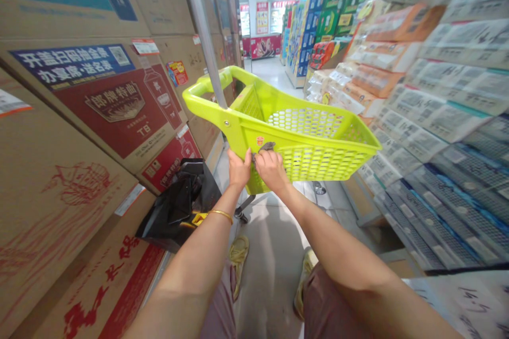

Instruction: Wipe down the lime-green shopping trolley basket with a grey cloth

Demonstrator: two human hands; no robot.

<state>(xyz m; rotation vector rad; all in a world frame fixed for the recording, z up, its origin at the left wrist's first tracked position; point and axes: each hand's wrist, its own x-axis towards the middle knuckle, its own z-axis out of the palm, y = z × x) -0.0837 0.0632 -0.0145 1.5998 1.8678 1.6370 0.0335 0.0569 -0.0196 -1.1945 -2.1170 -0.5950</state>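
Observation:
A lime-green plastic shopping cart [254, 122] stands side-on in front of me, its basket walls pierced with holes. My left hand [239, 168], below a gold bangle [221, 215], is closed on the cart's side near the handle end, with the thumb up. Right beside it, my right hand [271, 169] presses a crumpled dark grey cloth [269, 146] to the same side, fingers curled over it. Just above the hands is a small red sticker [260, 141]. A grey metal pole [207, 32] rises past the cart's handle.
Stacked cardboard cartons [119, 100] wall the left side, with a black bag [186, 190] at their foot. Shelves of packaged goods [429, 116] line the right. Tiled floor [266, 233] runs between, and a red counter [262, 46] stands far back.

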